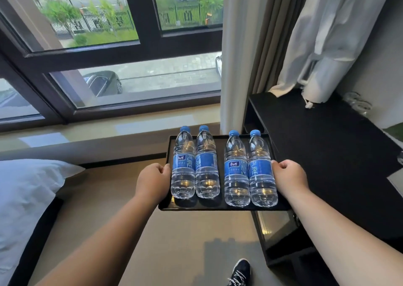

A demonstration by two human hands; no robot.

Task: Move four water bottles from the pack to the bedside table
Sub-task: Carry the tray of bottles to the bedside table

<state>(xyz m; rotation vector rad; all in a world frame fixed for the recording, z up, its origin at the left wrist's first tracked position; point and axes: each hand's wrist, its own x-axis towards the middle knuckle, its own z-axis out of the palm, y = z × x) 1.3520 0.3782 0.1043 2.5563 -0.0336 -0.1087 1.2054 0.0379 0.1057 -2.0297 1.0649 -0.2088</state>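
Note:
Several clear water bottles with blue caps and blue labels lie side by side on a black tray (220, 207), caps pointing to the window. They lie in two pairs, the left pair (195, 167) and the right pair (249, 172). My left hand (152, 182) grips the tray's left edge and my right hand (289, 179) grips its right edge. The tray is held in the air over the floor, beside the left edge of a black table (331, 154). No pack is in view.
A bed with a white pillow (26, 194) is at the left. A window and a low sill run along the back, with curtains (239, 56) at the right. Glass tumblers (357, 103) stand at the table's far right. My shoe (239, 272) is on the beige floor.

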